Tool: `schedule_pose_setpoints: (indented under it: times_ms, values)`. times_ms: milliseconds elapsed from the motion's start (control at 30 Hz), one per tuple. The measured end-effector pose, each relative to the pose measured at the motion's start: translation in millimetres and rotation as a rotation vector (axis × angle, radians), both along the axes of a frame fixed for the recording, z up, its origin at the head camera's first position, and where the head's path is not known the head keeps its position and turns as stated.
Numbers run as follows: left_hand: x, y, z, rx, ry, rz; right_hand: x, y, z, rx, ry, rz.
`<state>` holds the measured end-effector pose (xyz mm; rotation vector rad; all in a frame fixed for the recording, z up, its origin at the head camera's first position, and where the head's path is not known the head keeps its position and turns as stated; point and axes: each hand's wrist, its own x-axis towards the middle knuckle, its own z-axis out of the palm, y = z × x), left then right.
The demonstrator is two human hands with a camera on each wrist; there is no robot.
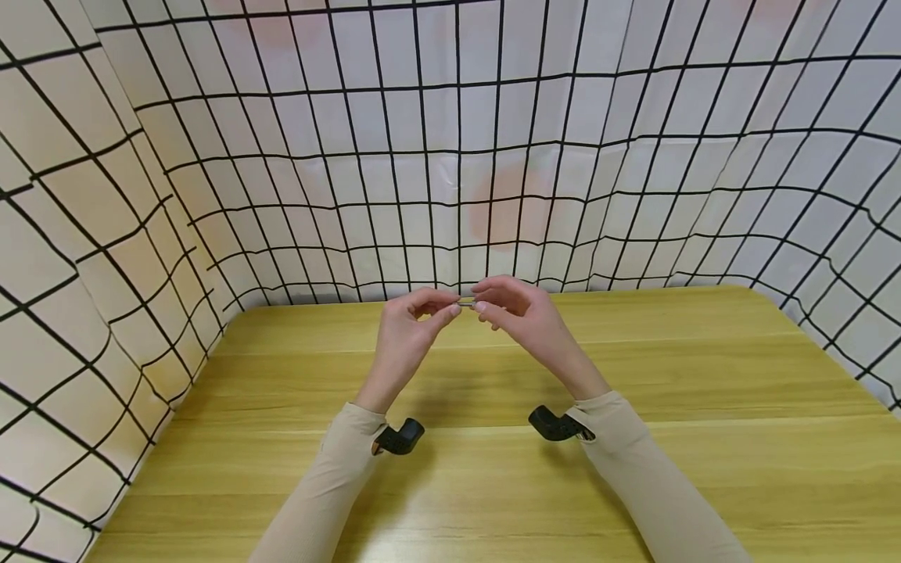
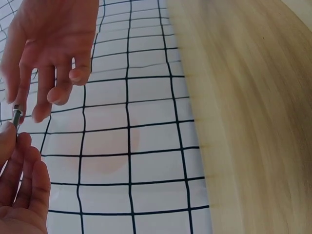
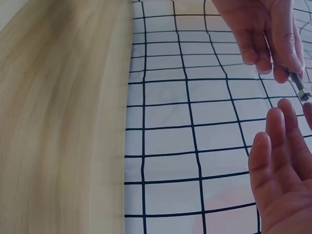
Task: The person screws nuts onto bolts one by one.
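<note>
Above the far edge of the table, my left hand (image 1: 411,324) pinches a small metal bolt (image 1: 466,303) between thumb and fingertips. The bolt's grey shank (image 3: 295,79) sticks out toward the other hand, with a wider hex-shaped piece (image 3: 304,94) at its far end. My right hand (image 1: 517,313) is held close to that end. Its thumb and forefinger stand slightly apart around the hex piece, tips right beside it, as the left wrist view shows too. The other right fingers (image 2: 58,92) are loosely bent and hold nothing.
Both hands are raised over a wooden table (image 1: 464,485). White sheeting with a black grid (image 1: 394,180) rises behind the table and along both sides. A black wrist mount sits at each beige cuff, the left mount (image 1: 401,436) and the right mount (image 1: 552,424).
</note>
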<state>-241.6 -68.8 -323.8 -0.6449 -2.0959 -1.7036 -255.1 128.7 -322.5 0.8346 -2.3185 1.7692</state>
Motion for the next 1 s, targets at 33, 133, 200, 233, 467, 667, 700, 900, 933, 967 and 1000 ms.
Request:
schedule_pose_setpoints:
  times_ms: [33, 133, 200, 233, 467, 667, 700, 900, 933, 967, 1000]
  values:
    - [0.0, -0.2, 0.0, 0.002, 0.0, -0.002, 0.2, 0.1, 0.0, -0.001, 0.002, 0.005]
    - [-0.1, -0.7, 0.2, 0.01, 0.002, -0.01, 0.1, -0.3, 0.0, 0.0, 0.022, 0.021]
    - [-0.1, -0.7, 0.2, 0.013, 0.002, -0.014, 0.1, -0.9, -0.2, 0.0, 0.034, 0.026]
    - [-0.1, -0.6, 0.1, 0.014, 0.002, -0.016, -0.1, -1.2, -0.3, 0.003, 0.035, 0.024]
    - [-0.8, 0.1, -1.2, 0.001, 0.005, -0.015, -0.9, -1.1, -3.1, 0.019, 0.014, -0.027]
    - [-0.7, 0.6, -1.9, -0.001, 0.002, -0.018, 1.6, -2.5, 0.0, -0.01, -0.012, -0.025]
    - [-0.8, 0.6, -2.2, -0.003, 0.003, -0.017, 1.2, -2.7, -0.3, -0.013, -0.011, -0.022]
    - [-1.7, 1.2, -4.3, -0.011, 0.001, -0.019, 0.5, -3.3, -1.5, -0.004, -0.016, -0.029]
    - [-1.9, 1.5, -4.5, -0.011, 0.001, -0.02, 0.5, -3.3, -1.6, -0.002, -0.017, -0.033]
    - [-2.0, 1.7, -4.5, -0.012, 0.003, -0.02, 0.6, -3.2, -1.5, 0.0, -0.016, -0.035]
    - [-2.0, 1.9, -4.4, -0.013, 0.004, -0.02, 0.4, -3.0, -1.6, 0.001, -0.016, -0.037]
